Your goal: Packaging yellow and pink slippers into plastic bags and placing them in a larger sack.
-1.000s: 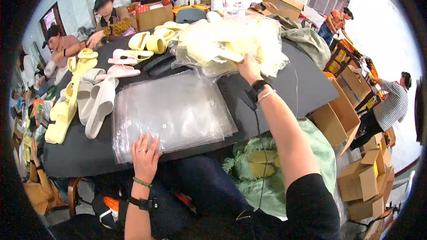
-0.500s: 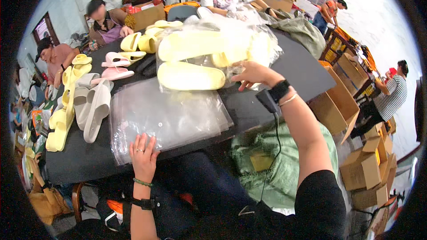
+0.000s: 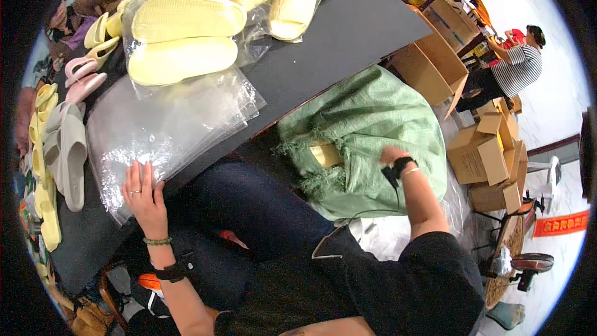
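Note:
My left hand [image 3: 145, 198] lies with its fingers spread on the near corner of a stack of clear plastic bags [image 3: 158, 127]. Over the green woven sack [image 3: 367, 112] beside the table is my right hand [image 3: 392, 155], its fingers blurred and mostly hidden, so any grip cannot be made out. A hole in the sack shows something yellow [image 3: 326, 155]. Beyond the bag stack, a pair of yellow slippers [image 3: 183, 61] lies in clear plastic, partly on the stack. More bagged yellow slippers [image 3: 292, 0] lie to their right.
Along the table's left side stand grey slippers [image 3: 73, 162], pink slippers [image 3: 86, 88] and a row of yellow slippers [image 3: 46, 205]. The black tabletop [image 3: 348, 25] reaches to open cardboard boxes [image 3: 429, 65] on the right. Farther off, a person in a striped shirt [image 3: 517, 70] stands near more boxes [image 3: 482, 155].
My right hand has left the bagged slippers and come down and right over the green sack. My left hand stays on the bag stack. The view has swung down and right.

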Tool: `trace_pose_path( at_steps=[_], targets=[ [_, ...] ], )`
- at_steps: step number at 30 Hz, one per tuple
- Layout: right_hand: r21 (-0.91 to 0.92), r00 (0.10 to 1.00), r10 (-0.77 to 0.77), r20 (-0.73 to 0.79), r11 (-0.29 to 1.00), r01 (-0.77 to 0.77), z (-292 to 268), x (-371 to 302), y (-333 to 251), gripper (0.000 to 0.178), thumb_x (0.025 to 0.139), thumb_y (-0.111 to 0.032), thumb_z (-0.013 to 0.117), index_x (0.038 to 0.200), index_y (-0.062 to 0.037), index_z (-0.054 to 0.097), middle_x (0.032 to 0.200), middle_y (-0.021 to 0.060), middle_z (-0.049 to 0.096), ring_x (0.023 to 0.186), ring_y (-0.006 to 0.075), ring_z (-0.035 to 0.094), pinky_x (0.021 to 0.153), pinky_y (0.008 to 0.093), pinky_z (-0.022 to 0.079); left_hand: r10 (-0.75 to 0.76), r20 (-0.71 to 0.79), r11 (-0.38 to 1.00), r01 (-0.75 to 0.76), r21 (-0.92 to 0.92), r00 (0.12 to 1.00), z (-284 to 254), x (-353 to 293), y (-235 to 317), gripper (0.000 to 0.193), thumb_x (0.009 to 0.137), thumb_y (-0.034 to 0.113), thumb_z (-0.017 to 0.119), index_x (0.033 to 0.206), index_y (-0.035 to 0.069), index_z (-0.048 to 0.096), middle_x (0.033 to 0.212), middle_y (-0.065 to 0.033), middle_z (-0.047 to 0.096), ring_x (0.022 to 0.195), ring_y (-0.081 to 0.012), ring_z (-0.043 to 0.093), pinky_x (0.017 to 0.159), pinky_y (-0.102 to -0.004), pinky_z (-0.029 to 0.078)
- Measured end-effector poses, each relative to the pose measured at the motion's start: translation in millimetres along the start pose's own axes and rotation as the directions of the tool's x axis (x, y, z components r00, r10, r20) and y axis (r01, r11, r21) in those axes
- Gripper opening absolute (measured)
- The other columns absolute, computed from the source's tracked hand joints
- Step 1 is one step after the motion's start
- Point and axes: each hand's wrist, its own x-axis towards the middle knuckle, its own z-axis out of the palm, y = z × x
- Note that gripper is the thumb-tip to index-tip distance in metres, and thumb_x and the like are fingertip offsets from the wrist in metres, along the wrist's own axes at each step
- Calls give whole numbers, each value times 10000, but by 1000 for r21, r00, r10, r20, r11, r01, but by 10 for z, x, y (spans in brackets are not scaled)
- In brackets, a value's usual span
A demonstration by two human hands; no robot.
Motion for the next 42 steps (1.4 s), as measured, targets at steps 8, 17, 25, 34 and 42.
trace_pose_path(
  at_steps=[8,17,25,34,42],
  targets=[
    [247,705,-172,-688,859,450,-148,48,-877,160,809,-132,600,934,-37,631,916,184,670,885,383,646,805,458,519,28,29,999,-29,40,999,-40,-44,-52,439,990,289,526,1407,152,527,1512,-88,427,1406,-297,370,1151,-502,217],
    [305,945,-298,-134,895,325,805,642,-1792,406,907,-396,571,1107,-49,644,1090,254,652,1061,420,602,909,482,484,3,62,998,-7,64,998,-107,-47,-62,442,991,277,532,1404,122,528,1500,-94,441,1405,-301,373,1148,-489,230],
    [-15,812,580,62,814,-580,665,151,532,335,966,-299,487,1171,-157,710,1244,30,670,1136,205,645,807,448,567,64,47,997,-66,33,997,-77,13,-40,424,999,221,510,1394,67,524,1489,-113,450,1393,-323,384,1136,-476,252],
    [73,588,808,-29,589,-805,663,-913,1951,343,954,-296,486,1135,-125,721,1218,80,680,1155,235,637,932,392,514,94,65,993,-98,65,993,-79,-5,-123,441,1004,221,496,1419,74,498,1496,-113,444,1401,-306,377,1138,-468,255],
    [703,473,877,-80,386,-598,1303,124,1063,521,804,-280,647,1215,-6,483,1252,269,561,1120,430,594,939,502,499,115,106,989,-124,81,988,-101,12,-147,451,1008,200,489,1434,57,471,1498,-132,436,1400,-305,375,1143,-439,265]
  ],
)
